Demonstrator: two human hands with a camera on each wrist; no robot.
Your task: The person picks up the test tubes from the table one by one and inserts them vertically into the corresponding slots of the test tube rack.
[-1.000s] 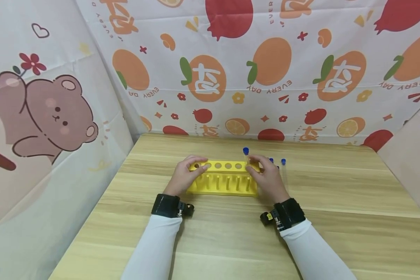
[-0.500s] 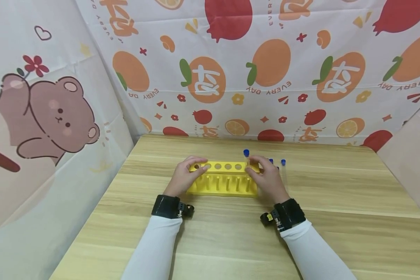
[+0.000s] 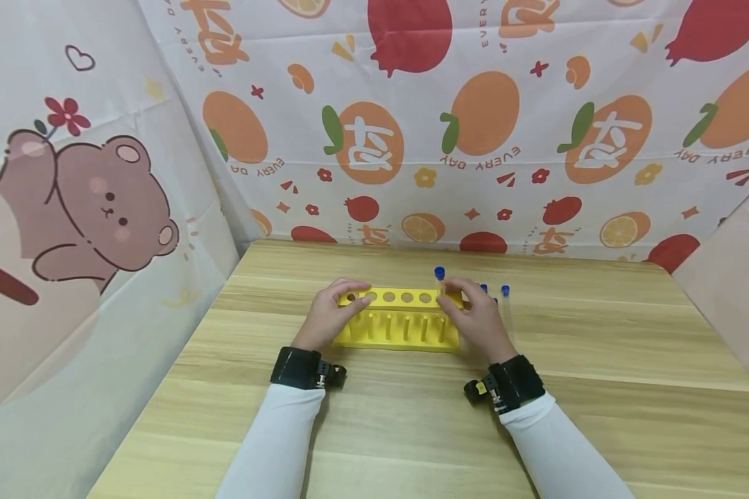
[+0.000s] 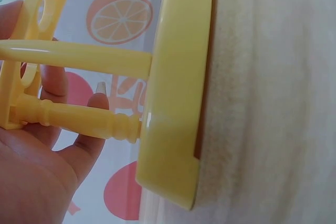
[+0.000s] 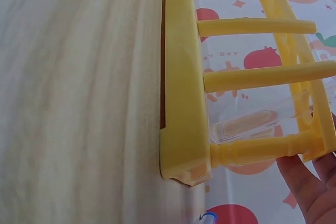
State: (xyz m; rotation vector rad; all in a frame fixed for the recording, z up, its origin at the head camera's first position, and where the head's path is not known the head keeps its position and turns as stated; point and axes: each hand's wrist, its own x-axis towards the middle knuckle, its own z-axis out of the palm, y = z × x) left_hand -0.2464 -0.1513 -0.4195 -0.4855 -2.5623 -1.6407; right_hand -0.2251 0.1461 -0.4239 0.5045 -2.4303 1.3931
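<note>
A yellow test tube rack [image 3: 393, 344] stands upright on the table, with a row of round holes along its top bar and pegs on its base. My left hand [image 3: 326, 315] grips the left end of the top bar, thumb in front and fingers behind. At the other end, my right hand [image 3: 482, 320] holds the bar's right end, fingers close around the tube there. That clear test tube [image 5: 252, 124], topped by a blue cap [image 3: 440, 272], passes through the rightmost hole; its lower end reaches near the base in the right wrist view.
Just right of the rack, several more blue-capped tubes [image 3: 505, 291] are partly hidden behind my right hand. The wooden table [image 3: 399, 430] ends at a fruit-printed cloth [image 3: 424, 138] at the back. Another cloth with a bear [image 3: 112, 208] hangs at left.
</note>
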